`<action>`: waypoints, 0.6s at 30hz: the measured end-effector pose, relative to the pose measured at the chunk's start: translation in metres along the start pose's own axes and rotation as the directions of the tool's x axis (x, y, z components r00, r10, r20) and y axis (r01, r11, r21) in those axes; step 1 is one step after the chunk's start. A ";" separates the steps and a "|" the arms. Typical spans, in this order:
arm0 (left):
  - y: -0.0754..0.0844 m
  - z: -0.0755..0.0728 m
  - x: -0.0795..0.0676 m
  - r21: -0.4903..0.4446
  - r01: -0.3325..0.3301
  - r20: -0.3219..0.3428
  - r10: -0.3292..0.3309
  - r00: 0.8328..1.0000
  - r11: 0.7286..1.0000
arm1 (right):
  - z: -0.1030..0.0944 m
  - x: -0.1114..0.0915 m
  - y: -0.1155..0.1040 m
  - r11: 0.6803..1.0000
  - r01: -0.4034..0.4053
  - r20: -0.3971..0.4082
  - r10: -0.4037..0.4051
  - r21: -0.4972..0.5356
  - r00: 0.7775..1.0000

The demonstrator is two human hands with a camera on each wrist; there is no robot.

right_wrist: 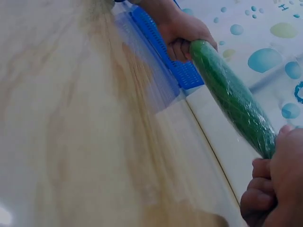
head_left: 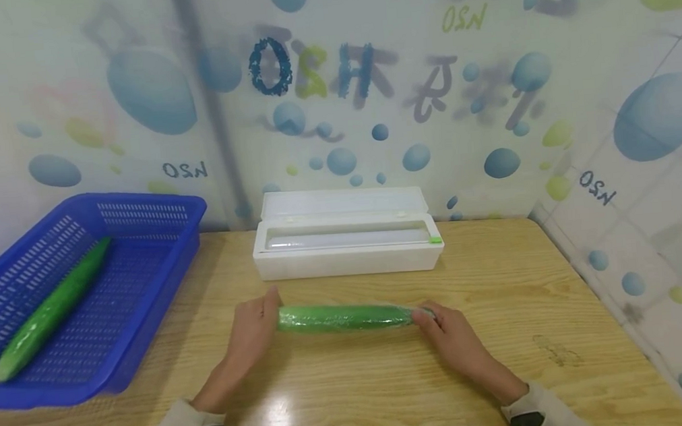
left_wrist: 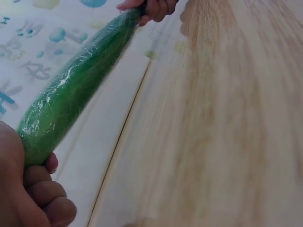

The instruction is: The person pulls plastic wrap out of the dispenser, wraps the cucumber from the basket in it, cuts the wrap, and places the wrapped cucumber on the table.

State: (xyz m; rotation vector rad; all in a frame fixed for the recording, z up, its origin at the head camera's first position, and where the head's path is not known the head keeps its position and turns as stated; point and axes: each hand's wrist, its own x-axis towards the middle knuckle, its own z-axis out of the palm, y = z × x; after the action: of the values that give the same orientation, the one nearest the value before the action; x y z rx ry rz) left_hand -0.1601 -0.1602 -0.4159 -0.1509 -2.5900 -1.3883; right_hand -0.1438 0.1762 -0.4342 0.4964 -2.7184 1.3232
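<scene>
A green cucumber (head_left: 345,317) covered in shiny clear plastic film lies level between the two hands, above the table. My left hand (head_left: 252,326) grips its left end, fingers curled under and thumb at the side. At the other end my right hand (head_left: 452,336) pinches the tip, where the film gathers. Both wrist views show the wrapped cucumber (left_wrist: 78,87) held by its two ends, with curled fingers (right_wrist: 259,191) beneath. Each palm hides the end that it holds.
Behind the hands stands an open white box (head_left: 348,261) with a roll of film (head_left: 349,239) inside and a green piece at its right corner. At the left, a blue plastic basket (head_left: 142,311) holds another cucumber (head_left: 51,313). A patterned wall (head_left: 360,157) bounds the wooden table (head_left: 356,387).
</scene>
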 end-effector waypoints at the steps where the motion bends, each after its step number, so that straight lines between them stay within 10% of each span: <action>1: 0.000 0.000 0.000 0.006 0.010 0.011 -0.010 1.000 1.000 | 0.000 0.000 -0.001 1.000 0.007 -0.004 -0.007 -0.008 1.000; 10: -0.005 0.003 0.001 0.011 0.085 0.084 -0.086 0.993 0.996 | -0.001 0.000 -0.001 0.998 0.060 -0.035 -0.061 -0.030 0.998; 18: -0.004 0.006 0.001 0.010 -0.043 0.089 0.042 0.995 0.999 | -0.001 0.003 0.006 0.998 -0.067 -0.085 0.069 0.020 0.994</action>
State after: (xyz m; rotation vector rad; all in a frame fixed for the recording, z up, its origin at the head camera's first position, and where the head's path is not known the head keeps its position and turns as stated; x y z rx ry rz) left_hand -0.1620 -0.1576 -0.4221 -0.2697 -2.6494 -1.3819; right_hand -0.1483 0.1799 -0.4373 0.3432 -2.6793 1.3514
